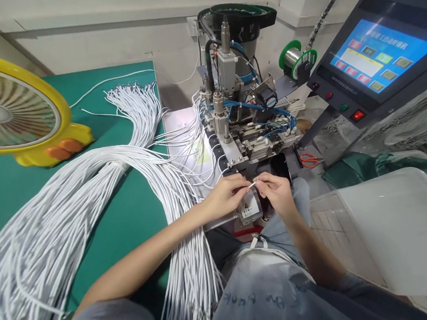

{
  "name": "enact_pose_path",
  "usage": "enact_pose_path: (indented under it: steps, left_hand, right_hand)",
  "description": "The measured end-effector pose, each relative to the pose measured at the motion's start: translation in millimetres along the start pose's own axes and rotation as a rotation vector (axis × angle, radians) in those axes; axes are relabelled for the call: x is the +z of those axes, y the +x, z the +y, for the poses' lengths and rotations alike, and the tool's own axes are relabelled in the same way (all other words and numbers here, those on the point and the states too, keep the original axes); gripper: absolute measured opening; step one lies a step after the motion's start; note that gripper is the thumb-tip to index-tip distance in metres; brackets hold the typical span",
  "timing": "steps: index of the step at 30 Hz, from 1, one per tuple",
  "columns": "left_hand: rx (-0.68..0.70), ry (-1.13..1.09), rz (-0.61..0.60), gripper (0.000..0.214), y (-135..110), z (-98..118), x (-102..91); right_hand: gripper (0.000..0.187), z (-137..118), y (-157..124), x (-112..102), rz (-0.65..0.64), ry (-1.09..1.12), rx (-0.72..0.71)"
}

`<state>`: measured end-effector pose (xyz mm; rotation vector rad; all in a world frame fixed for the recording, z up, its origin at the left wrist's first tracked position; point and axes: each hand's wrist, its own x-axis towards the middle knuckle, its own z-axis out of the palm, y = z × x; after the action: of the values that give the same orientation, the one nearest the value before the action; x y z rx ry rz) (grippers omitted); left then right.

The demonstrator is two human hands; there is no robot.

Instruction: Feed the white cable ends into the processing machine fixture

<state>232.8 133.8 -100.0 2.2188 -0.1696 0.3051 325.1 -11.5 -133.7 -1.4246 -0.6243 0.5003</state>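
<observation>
My left hand (229, 194) pinches a thin white cable (252, 184) near its end, just in front of the machine. From the other side, my right hand (276, 190) has its fingertips closed on the same cable's end, too small to make out in detail. Behind both hands stands a soldering-type machine (230, 143) with metal cylinders and blue air tubes. Several white cables run into its left side. A large bundle of white cables (87, 177) lies across the green table on the left, draping over the front edge beside my left forearm.
A yellow fan (63, 114) stands on the green table (129, 228) at left. To the right are a tilted touchscreen panel (380, 53), a wire spool (294, 57), red-handled scissors (309, 160) and a white plastic bin (393, 223). A black bowl feeder (238, 22) rises at the back.
</observation>
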Motion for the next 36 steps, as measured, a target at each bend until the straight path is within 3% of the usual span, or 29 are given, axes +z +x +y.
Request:
enact_pose_path:
  steps: [8, 12, 18, 22, 26, 28, 32, 36]
  left_hand:
    - [0.062, 0.149, -0.022, 0.027, -5, -9, 4.0]
    - [0.045, 0.136, -0.022, 0.027, -5, -11, 6.3]
    - [0.007, -0.056, 0.092, 0.019, -2, -9, 8.8]
    - [-0.002, -0.097, 0.076, 0.020, -2, -10, 7.5]
    - [0.061, 0.067, 0.019, 0.024, -4, -15, 7.0]
    - [0.074, 0.105, 0.023, 0.025, -5, -17, 8.4]
    - [0.024, -0.048, 0.112, 0.019, -4, -17, 11.8]
    - [-0.126, -0.353, 0.001, 0.024, -1, -12, 8.6]
  right_hand:
    - [0.023, -7, 8, -13, -0.131, -0.315, -0.064]
    - [0.025, 0, 6, -6, -0.008, -0.302, -0.171]
    - [0.023, 12, 0, 7, 0.118, -0.173, -0.127]
    - [0.025, 10, 5, 1, 0.051, -0.163, -0.089]
    - [0.024, 2, 12, -9, -0.082, -0.277, -0.084]
    - [0.024, 0, 13, -8, -0.075, -0.313, -0.113]
    - [0.020, 10, 8, 3, 0.064, -0.146, -0.149]
    - [0.020, 23, 6, 9, -0.001, 0.122, -0.058]
